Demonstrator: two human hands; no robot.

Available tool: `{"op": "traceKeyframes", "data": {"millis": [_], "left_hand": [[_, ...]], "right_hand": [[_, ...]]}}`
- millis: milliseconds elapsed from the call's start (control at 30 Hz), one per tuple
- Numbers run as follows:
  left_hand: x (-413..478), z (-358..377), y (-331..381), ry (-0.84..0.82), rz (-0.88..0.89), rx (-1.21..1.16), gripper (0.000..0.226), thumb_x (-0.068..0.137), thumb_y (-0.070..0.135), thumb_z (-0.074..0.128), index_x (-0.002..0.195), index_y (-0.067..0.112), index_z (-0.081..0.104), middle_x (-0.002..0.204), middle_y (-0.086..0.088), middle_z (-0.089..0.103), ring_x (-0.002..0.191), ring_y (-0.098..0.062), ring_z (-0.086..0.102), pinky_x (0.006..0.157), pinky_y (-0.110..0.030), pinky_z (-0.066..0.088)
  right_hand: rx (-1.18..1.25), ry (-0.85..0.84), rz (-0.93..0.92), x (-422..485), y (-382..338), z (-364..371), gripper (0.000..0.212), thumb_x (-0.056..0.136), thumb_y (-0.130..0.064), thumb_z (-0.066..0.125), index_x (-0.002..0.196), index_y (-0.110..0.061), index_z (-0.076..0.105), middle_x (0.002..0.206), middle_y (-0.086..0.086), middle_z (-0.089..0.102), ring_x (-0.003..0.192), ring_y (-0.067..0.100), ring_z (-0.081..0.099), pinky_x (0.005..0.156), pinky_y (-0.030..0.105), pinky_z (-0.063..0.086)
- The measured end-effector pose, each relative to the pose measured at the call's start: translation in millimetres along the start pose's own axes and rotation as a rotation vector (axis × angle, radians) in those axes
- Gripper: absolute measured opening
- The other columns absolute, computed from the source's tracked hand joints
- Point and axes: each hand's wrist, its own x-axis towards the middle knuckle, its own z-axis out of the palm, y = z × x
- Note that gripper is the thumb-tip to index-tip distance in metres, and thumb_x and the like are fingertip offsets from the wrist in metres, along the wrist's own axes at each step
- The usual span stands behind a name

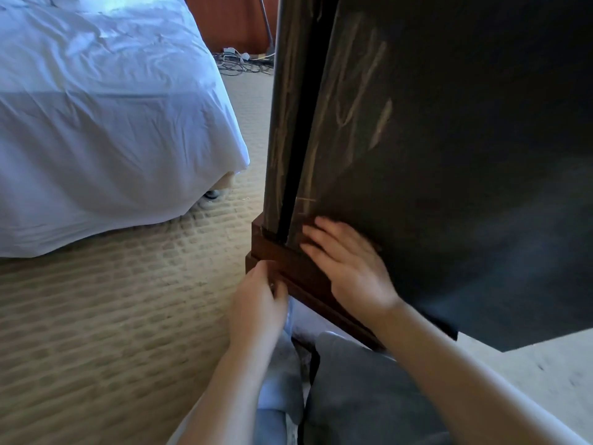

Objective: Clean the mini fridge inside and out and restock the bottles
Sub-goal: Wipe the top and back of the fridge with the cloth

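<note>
A tall dark wood-grain cabinet (433, 139) fills the right half of the head view, and its door (449, 187) stands slightly ajar with a black gap along the left edge. No fridge or bottles are in sight. My right hand (348, 268) lies flat with spread fingers on the door's lower left corner, blurred by motion. My left hand (260, 303) is lower and to the left, its fingers curled around the edge of the reddish-brown base trim (279, 252) near its corner.
A bed with a white sheet (106, 123) stands at the left, one caster (211, 194) showing under it. Beige patterned carpet (112, 300) lies between bed and cabinet. Cables and plugs (240, 61) sit on the floor at the back. My knees in grey trousers (353, 396) are below.
</note>
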Motion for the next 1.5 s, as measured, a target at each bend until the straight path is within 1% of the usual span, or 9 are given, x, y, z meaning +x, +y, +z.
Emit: {"op": "traceKeyframes", "data": {"millis": [200,333,567,667,833,900,1100,1300,1500], "left_hand": [[-5,-10,-10,-0.007,-0.013,-0.025,0.017,0.09,0.014,0.053,0.102,0.021,0.063,0.09,0.007,0.065,0.083,-0.012,0.06,0.069,-0.028,0.048],[-8,-17,-12,0.014,0.002,-0.046,0.012,0.09,0.015,0.053,0.095,0.023,0.061,0.08,0.011,0.06,0.075,-0.008,0.056,0.06,-0.021,0.04],[-9,-13,-18,0.006,0.017,-0.019,0.014,0.089,0.014,0.057,0.1,0.02,0.064,0.082,0.012,0.059,0.077,-0.011,0.058,0.066,-0.027,0.046],[-7,-11,-23,-0.008,0.01,-0.012,0.012,0.09,0.018,0.055,0.096,0.026,0.06,0.081,0.013,0.061,0.075,-0.009,0.059,0.064,-0.027,0.048],[-3,-13,-32,-0.02,-0.041,-0.015,0.014,0.092,0.022,0.049,0.1,0.025,0.061,0.083,0.008,0.064,0.076,-0.012,0.062,0.067,-0.034,0.052],[-4,-17,-37,-0.039,-0.055,-0.007,0.014,0.093,0.024,0.049,0.101,0.024,0.061,0.085,0.007,0.065,0.077,-0.011,0.062,0.069,-0.035,0.053],[-5,-25,-47,-0.045,-0.068,0.011,0.017,0.094,0.018,0.049,0.104,0.023,0.061,0.085,0.01,0.062,0.078,-0.007,0.058,0.063,-0.019,0.041],[-3,-24,-54,-0.052,-0.093,0.036,0.019,0.094,0.022,0.05,0.11,0.021,0.062,0.09,0.009,0.064,0.082,-0.007,0.059,0.062,-0.015,0.037],[1,-29,-59,-0.003,-0.118,0.034,0.023,0.096,0.022,0.049,0.113,0.019,0.063,0.098,0.003,0.068,0.089,-0.014,0.063,0.072,-0.025,0.048]], "right_hand": [[-0.037,-0.463,-0.11,-53,2,9,0.054,0.044,-0.011,0.083,0.096,-0.022,0.077,0.116,-0.004,0.069,0.115,0.018,0.061,0.105,0.033,0.032],[0.112,0.009,0.01,-9,21,-42,0.048,0.078,0.011,0.046,0.114,-0.009,0.07,0.133,0.005,0.059,0.132,0.023,0.043,0.112,0.038,0.031],[-0.136,0.686,0.158,119,67,-142,0.031,0.101,-0.005,0.042,0.116,-0.006,0.069,0.129,0.01,0.057,0.127,0.025,0.041,0.111,0.036,0.034],[-0.132,0.419,0.084,98,40,-88,0.029,0.099,-0.005,0.048,0.122,-0.009,0.065,0.134,0.01,0.056,0.133,0.023,0.039,0.115,0.035,0.027],[-0.106,-0.621,-0.141,27,-10,-17,0.064,0.085,-0.003,0.06,0.145,-0.012,0.039,0.158,0.005,0.024,0.146,0.019,0.0,0.111,0.037,-0.02],[-0.143,-0.679,-0.172,8,-13,-16,0.064,0.06,-0.01,0.084,0.121,-0.014,0.066,0.138,0.004,0.054,0.136,0.022,0.041,0.118,0.04,-0.004],[0.02,-0.009,-0.09,51,24,-74,0.046,0.08,0.008,0.042,0.114,-0.007,0.069,0.129,0.01,0.061,0.128,0.03,0.048,0.106,0.046,0.037],[-0.04,0.53,0.111,155,48,-138,0.03,0.099,-0.005,0.046,0.123,-0.006,0.064,0.133,0.011,0.057,0.131,0.031,0.042,0.109,0.047,0.038],[-0.149,0.195,-0.059,105,9,-42,0.038,0.088,0.003,0.051,0.122,-0.007,0.064,0.134,0.011,0.057,0.134,0.027,0.037,0.115,0.043,0.026]]}}
